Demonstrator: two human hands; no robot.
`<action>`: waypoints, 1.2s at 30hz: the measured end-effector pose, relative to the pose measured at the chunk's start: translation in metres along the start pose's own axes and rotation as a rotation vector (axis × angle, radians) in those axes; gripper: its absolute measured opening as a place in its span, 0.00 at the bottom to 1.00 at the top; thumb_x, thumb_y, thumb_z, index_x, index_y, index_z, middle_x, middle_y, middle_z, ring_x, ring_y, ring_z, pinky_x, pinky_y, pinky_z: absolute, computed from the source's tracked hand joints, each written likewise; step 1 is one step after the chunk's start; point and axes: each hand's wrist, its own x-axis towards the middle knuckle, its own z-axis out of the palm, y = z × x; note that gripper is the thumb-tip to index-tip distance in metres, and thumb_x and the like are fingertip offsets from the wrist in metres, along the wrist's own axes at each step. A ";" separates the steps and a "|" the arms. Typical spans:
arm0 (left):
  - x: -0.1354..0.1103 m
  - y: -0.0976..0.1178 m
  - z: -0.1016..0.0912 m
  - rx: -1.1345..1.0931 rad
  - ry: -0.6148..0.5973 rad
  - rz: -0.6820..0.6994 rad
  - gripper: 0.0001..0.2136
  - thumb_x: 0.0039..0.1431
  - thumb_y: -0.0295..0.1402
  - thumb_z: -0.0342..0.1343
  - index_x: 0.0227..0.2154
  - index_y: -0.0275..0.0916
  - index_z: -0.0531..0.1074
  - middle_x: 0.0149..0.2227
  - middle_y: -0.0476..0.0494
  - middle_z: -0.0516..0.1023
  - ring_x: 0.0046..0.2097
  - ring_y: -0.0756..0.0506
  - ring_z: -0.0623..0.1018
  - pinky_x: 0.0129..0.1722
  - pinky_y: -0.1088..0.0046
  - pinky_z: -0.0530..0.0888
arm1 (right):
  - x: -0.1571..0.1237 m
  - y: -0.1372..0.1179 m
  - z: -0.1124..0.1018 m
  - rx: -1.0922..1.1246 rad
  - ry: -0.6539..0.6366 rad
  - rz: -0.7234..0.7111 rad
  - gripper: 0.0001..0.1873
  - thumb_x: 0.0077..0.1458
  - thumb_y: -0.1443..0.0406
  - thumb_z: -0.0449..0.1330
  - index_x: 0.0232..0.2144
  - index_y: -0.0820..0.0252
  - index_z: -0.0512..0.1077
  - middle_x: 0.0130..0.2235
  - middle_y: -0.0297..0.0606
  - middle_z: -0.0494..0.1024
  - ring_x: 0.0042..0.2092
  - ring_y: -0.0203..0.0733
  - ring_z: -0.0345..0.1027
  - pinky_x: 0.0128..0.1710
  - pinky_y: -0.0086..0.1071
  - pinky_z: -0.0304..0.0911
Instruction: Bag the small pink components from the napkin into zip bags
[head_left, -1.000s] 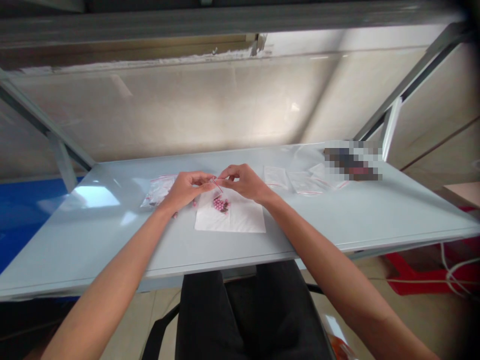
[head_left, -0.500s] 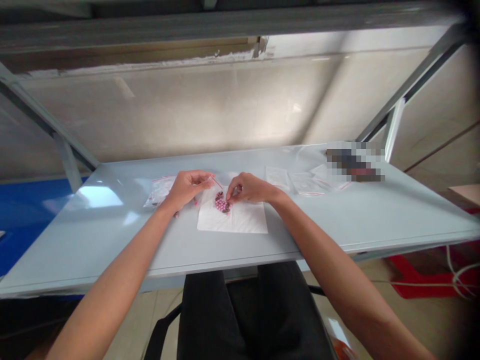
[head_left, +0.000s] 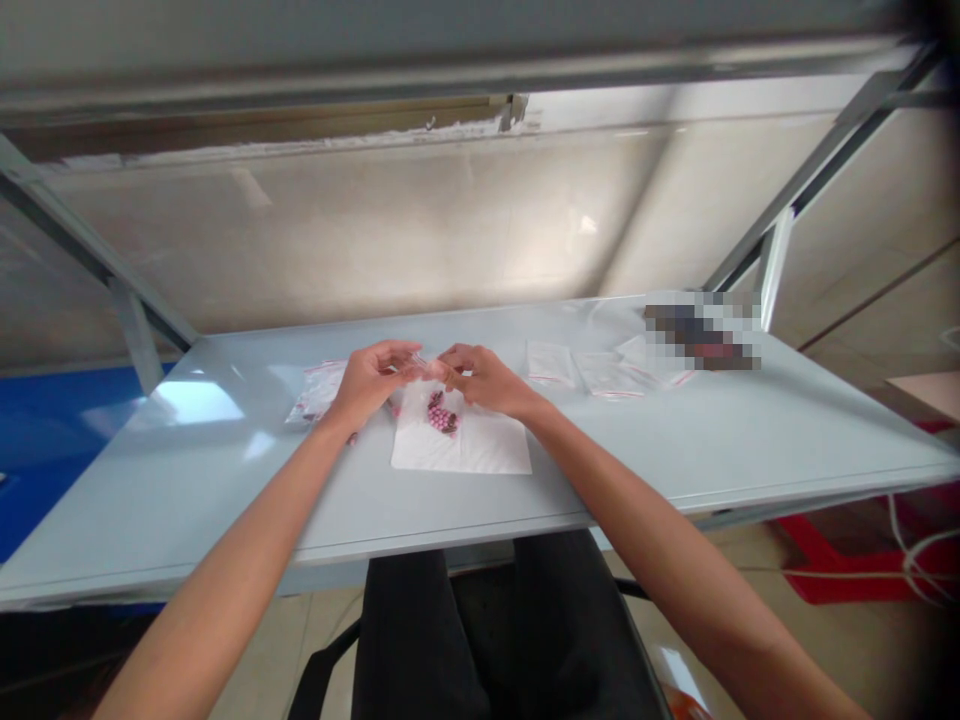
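My left hand (head_left: 375, 378) pinches a small clear plastic bag (head_left: 420, 360) above the table. My right hand (head_left: 480, 378) meets it there, its thumb and forefinger closed at the bag's other side; whether it also has a bead between the fingertips is hidden. Just below the hands, a little heap of pink and dark beads (head_left: 442, 413) lies on a white sheet (head_left: 465, 455). A few reddish bits lie left of the sheet, partly behind my left hand.
Left of my hand lies a clear bag (head_left: 319, 390) with small contents. Several flat clear bags with red seal lines (head_left: 611, 373) are spread on the grey table (head_left: 720, 440) at the right. Beyond them is a blurred-out dark object (head_left: 701, 335). Metal struts flank the table.
My right hand has risen from the beads up and left to the small bag in my left hand. The view has tilted slightly. The bead heap stays on the sheet.
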 end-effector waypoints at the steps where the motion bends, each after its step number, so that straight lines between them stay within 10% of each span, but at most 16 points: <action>1: 0.001 -0.001 0.000 -0.035 0.028 -0.006 0.26 0.51 0.47 0.68 0.48 0.36 0.79 0.39 0.39 0.83 0.39 0.45 0.80 0.39 0.71 0.74 | 0.000 0.000 0.000 0.014 0.001 0.005 0.25 0.59 0.46 0.60 0.31 0.62 0.80 0.36 0.42 0.80 0.35 0.37 0.72 0.37 0.30 0.66; 10: 0.002 0.004 0.000 -0.158 0.038 -0.018 0.17 0.53 0.46 0.67 0.33 0.34 0.79 0.29 0.43 0.79 0.31 0.48 0.76 0.32 0.72 0.73 | 0.000 0.004 0.007 0.224 0.139 0.030 0.21 0.57 0.52 0.63 0.44 0.62 0.75 0.34 0.38 0.79 0.30 0.35 0.70 0.24 0.25 0.64; 36: 0.000 0.005 0.005 -0.138 -0.010 0.115 0.11 0.57 0.40 0.65 0.29 0.36 0.78 0.25 0.47 0.75 0.28 0.49 0.73 0.32 0.72 0.68 | 0.000 0.000 0.023 0.122 0.269 -0.113 0.20 0.62 0.50 0.58 0.31 0.62 0.75 0.29 0.37 0.76 0.31 0.36 0.67 0.32 0.29 0.60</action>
